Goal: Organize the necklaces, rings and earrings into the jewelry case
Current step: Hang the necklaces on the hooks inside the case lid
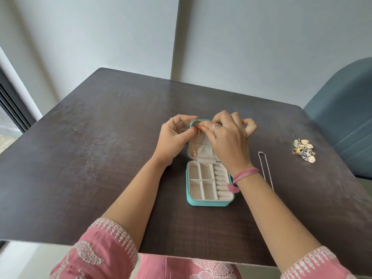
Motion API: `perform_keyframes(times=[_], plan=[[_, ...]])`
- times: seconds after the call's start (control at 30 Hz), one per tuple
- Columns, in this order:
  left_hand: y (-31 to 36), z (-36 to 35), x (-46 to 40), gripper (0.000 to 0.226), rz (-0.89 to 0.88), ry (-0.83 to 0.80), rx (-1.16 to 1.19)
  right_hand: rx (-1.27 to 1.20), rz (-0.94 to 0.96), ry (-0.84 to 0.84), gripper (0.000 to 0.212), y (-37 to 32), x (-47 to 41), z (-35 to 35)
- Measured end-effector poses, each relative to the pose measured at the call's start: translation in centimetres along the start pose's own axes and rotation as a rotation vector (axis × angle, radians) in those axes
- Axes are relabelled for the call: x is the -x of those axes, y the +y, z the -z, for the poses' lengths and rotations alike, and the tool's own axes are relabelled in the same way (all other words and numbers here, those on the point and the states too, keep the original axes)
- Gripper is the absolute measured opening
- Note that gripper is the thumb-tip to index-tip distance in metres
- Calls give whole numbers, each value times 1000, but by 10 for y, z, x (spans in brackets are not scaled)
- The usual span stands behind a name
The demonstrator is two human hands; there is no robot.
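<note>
Jewelry case (208,202) open on tabletop (100,148), compartments nearest, lid beyond. Gold necklace (195,147) hanging down lid, long axis toward viewer; both hands, left (174,137) and right (229,140), pinching its top at lid's far edge. Silver necklace (266,170) just right; earrings and rings pile (304,151) farther right.

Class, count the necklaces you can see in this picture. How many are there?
2. A gold necklace hangs in the case lid, both hands at its top; a silver necklace lies on the table beside the case. Others may be hidden.

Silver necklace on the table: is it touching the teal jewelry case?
Apart. The head view shows bare dark table between the silver necklace and the teal jewelry case.
</note>
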State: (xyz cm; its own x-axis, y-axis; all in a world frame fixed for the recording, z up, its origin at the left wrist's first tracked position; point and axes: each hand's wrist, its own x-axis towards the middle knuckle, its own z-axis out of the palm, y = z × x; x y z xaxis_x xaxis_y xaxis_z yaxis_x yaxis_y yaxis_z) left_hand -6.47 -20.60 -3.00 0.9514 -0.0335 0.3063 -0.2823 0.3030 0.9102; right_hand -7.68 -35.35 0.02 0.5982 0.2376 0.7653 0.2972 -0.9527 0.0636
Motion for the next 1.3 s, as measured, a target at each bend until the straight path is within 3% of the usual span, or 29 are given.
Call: perform_keyframes(times=[0.13,0.27,0.43,0.73,0.9,1.0,1.13,1.3], plan=[[1,-2,1,24,1,7,-14,-58,-49,-31,21,1,2,1],[2,-1,1,28,25,8,-3,-158,-220,-81,10,2,2,4],[2,-1,1,28,64,-4,26,-284,-423,-144,11,1,-3,8],[3,-1,1,39,133,-17,27,-403,-651,-238,50,-7,-3,13],[1,0,1,42,170,-52,42,-424,-678,-318,54,-5,3,12],[2,2,1,37,224,-68,128,-531,-714,-336,42,-1,3,15],[3,2,1,37,248,-78,182,-605,-770,-229,24,2,5,28],[6,2,3,37,177,-134,234,-401,-447,-180,12,-8,26,39]])
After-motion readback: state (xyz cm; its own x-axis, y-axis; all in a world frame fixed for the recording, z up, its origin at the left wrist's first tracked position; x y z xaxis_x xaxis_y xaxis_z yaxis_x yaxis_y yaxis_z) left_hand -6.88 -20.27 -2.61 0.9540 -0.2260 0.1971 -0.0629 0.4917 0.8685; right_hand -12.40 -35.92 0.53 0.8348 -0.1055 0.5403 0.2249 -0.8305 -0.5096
